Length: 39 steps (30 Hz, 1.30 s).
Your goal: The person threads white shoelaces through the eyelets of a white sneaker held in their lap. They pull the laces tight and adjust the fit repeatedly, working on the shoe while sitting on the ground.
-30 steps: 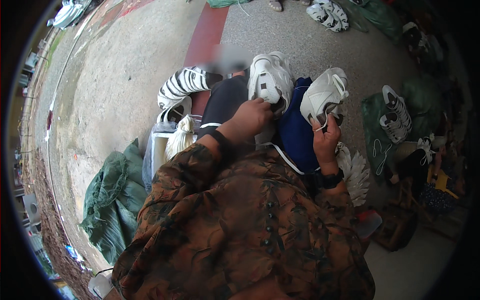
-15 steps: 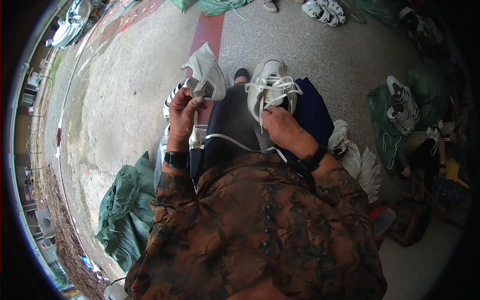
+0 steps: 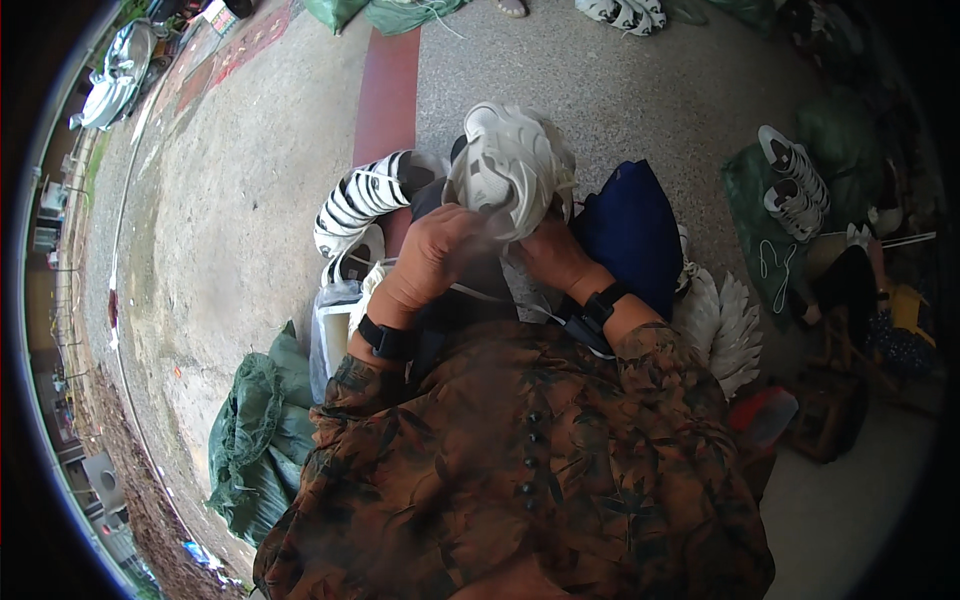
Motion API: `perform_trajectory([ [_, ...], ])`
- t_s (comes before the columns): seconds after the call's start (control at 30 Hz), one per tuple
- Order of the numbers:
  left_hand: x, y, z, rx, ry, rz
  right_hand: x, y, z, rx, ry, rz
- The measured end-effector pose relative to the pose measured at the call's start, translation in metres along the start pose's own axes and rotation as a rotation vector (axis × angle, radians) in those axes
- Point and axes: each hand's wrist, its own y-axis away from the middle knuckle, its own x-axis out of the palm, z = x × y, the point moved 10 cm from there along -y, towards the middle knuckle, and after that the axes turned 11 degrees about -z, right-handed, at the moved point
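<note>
In front of my lap, an off-white shoe upper (image 3: 487, 180) and a white lace-up sneaker (image 3: 545, 150) are bunched together, and I cannot tell exactly where one ends and the other begins. My left hand (image 3: 447, 240) is closed on the near left side of the upper, its fingertips partly hidden and blurred. Against the sneaker's near right side is my right hand (image 3: 552, 252), closed, with its fingers mostly hidden behind the shoe. A pale cord (image 3: 483, 294) runs across my lap below both hands.
Black-and-white striped shoe pieces (image 3: 360, 205) lie left of my legs, beside a green sack (image 3: 255, 430). A dark blue cloth (image 3: 628, 235) and stacked white pieces (image 3: 722, 325) are at my right. Farther right, shoe pieces (image 3: 795, 185) rest on green sacking, near another person's arm.
My left hand has moved right and down, bringing the upper against the sneaker. My right hand has shifted slightly, its fingers now hidden. The striped pieces at left have come into fuller view.
</note>
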Motion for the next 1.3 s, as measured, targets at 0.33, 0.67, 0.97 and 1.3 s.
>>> perform_trajectory([
  [0.33, 0.095, 0.015, -0.003, 0.226, -0.376, 0.376, -0.104, 0.023, -0.061, 0.585, -0.249, -0.447],
  [0.67, 0.049, -0.031, -0.009, 0.109, -0.386, -0.141, -0.024, -0.001, -0.070, 0.493, -0.072, -0.240],
  [0.97, 0.102, -0.042, 0.082, -0.182, -0.393, -0.200, -0.016, -0.003, -0.103, 0.628, -0.264, -0.113],
  [1.3, 0.045, 0.004, 0.077, -0.368, 0.227, -0.347, -0.067, 0.007, -0.035, 0.445, -0.163, -0.050],
])
